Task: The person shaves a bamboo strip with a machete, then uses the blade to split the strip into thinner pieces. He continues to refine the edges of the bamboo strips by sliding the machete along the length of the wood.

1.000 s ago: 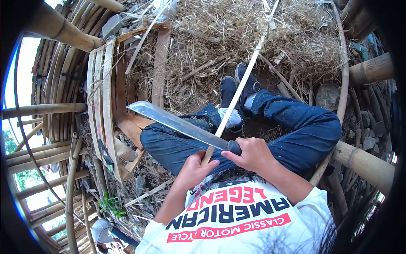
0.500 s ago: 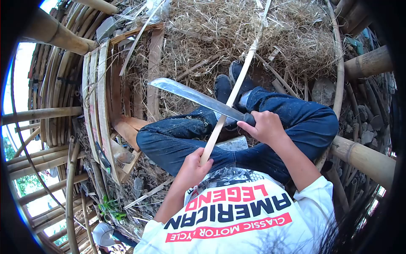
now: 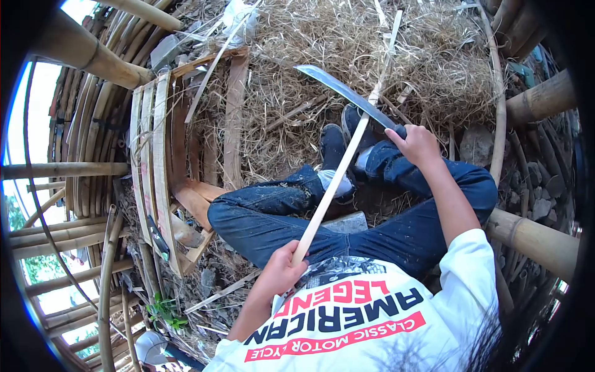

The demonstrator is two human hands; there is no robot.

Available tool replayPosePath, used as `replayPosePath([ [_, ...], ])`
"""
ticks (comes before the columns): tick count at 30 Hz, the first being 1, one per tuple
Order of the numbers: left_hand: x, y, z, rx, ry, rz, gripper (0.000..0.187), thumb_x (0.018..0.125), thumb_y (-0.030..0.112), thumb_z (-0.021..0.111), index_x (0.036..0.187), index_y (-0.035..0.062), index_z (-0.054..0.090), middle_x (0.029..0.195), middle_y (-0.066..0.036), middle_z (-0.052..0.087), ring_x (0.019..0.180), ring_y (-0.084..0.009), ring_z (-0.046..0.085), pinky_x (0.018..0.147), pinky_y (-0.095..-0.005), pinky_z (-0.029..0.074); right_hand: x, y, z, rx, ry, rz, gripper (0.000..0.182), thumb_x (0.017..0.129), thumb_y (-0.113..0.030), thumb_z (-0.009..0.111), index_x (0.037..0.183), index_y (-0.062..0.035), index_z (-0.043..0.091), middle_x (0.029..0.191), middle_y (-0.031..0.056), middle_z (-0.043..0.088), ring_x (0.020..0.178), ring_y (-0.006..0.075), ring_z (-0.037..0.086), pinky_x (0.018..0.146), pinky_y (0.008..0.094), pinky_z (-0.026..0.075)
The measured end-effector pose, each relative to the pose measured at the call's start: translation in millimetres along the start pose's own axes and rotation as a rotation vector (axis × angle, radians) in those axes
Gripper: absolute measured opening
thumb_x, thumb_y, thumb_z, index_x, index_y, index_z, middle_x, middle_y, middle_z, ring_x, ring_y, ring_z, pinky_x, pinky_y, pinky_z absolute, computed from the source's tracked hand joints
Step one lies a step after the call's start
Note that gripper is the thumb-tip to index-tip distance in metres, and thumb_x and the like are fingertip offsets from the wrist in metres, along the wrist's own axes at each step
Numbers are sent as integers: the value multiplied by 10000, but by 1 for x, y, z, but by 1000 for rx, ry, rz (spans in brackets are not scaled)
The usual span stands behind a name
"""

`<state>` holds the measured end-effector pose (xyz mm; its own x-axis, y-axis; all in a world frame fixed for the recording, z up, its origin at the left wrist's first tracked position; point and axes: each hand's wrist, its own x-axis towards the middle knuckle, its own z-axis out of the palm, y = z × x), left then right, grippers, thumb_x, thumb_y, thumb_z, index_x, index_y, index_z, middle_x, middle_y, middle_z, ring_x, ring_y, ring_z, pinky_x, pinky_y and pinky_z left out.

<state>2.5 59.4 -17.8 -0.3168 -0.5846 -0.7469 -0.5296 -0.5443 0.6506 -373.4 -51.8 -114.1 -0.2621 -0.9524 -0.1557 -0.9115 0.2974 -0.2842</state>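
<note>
My left hand [image 3: 283,271] is closed around the near end of a long pale bamboo strip [image 3: 333,186], close to my shirt. The strip slants up and away over my crossed legs toward the shavings. My right hand [image 3: 418,146] grips the dark handle of a machete [image 3: 344,93]. Its broad metal blade points up and to the left and lies across the strip near my shoes, apparently touching it. A grey block [image 3: 347,223] sits on the ground between my legs, partly hidden by the strip and my jeans.
Dry shavings [image 3: 297,37] cover the ground ahead. A wooden crate-like frame [image 3: 162,155] stands at my left, with thick bamboo poles [image 3: 93,56] and a bamboo fence beyond. Another bamboo pole [image 3: 536,242] and broken stones [image 3: 540,201] are at my right. A white plastic bag [image 3: 240,22] lies at the top.
My right hand has slid the machete away from me along the strip, up and to the right. My left hand keeps its hold on the strip's near end.
</note>
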Motion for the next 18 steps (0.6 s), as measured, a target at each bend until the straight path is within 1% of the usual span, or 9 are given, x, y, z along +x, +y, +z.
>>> replayPosePath([
  [2, 1, 11, -4, -28, -32, -54, 182, 826, 1, 622, 984, 16, 533, 769, 30, 515, 657, -36, 452, 560, -208, 373, 0, -4, 1, 29, 25, 16, 680, 865, -630, 543, 790, 29, 693, 728, 238, 667, 749, 413, 672, 695, 478, 541],
  [4, 2, 20, -6, -96, -55, -38, 223, 820, -32, 602, 1008, 43, 508, 737, 48, 468, 595, -18, 419, 504, -199, 345, -3, -12, 10, 241, 62, 34, 647, 864, -605, 570, 790, 27, 685, 729, 250, 661, 759, 422, 667, 687, 486, 532],
  [6, 3, 16, -4, -165, -120, -88, 186, 867, 1, 560, 1017, 70, 475, 714, 53, 434, 539, -19, 393, 448, -204, 310, -15, -25, 18, 381, 65, 96, 618, 874, -576, 581, 777, 27, 680, 725, 281, 645, 753, 440, 657, 682, 507, 519],
  [8, 5, 8, -7, -480, -236, -205, 158, 885, 71, 579, 1014, 80, 489, 675, 56, 419, 559, -33, 394, 487, -215, 334, -32, -42, 24, 523, 26, 140, 612, 879, -570, 579, 783, 27, 675, 720, 279, 644, 749, 445, 654, 679, 505, 519],
  [11, 9, 14, 1, -222, -121, -168, 206, 887, 106, 639, 1002, 82, 470, 624, 80, 363, 523, -17, 328, 475, -211, 282, -73, -66, 28, 589, -36, 39, 606, 869, -567, 596, 772, 27, 662, 681, 269, 633, 706, 442, 651, 655, 495, 524],
  [12, 10, 13, 0, -218, -125, -171, 206, 887, 106, 639, 1002, 82, 470, 624, 80, 363, 523, -17, 328, 475, -211, 282, -88, -75, 22, 599, -109, -2, 607, 864, -569, 603, 763, 27, 656, 666, 266, 628, 687, 439, 650, 644, 490, 525],
  [14, 9, 11, -4, -120, -155, 2, 239, 867, 71, 682, 969, 81, 466, 644, 88, 371, 556, -4, 326, 467, -213, 245, -106, -80, 14, 617, -150, -74, 517, 850, -491, 659, 732, 12, 633, 626, 243, 605, 652, 430, 635, 586, 466, 499],
  [16, 11, 13, -3, -118, -143, -3, 279, 849, 68, 717, 957, 76, 460, 628, 92, 355, 564, -5, 313, 481, -218, 236, -117, -84, 4, 595, -160, -122, 531, 834, -510, 670, 708, 4, 628, 589, 227, 596, 600, 416, 632, 561, 463, 504],
  [18, 13, 17, 3, 43, -74, 57, 273, 869, 151, 716, 957, 55, 476, 578, 77, 318, 516, -35, 284, 481, -233, 253, -124, -88, -9, 470, -280, -215, 566, 819, -547, 670, 685, 1, 624, 569, 215, 592, 570, 403, 631, 554, 462, 514],
])
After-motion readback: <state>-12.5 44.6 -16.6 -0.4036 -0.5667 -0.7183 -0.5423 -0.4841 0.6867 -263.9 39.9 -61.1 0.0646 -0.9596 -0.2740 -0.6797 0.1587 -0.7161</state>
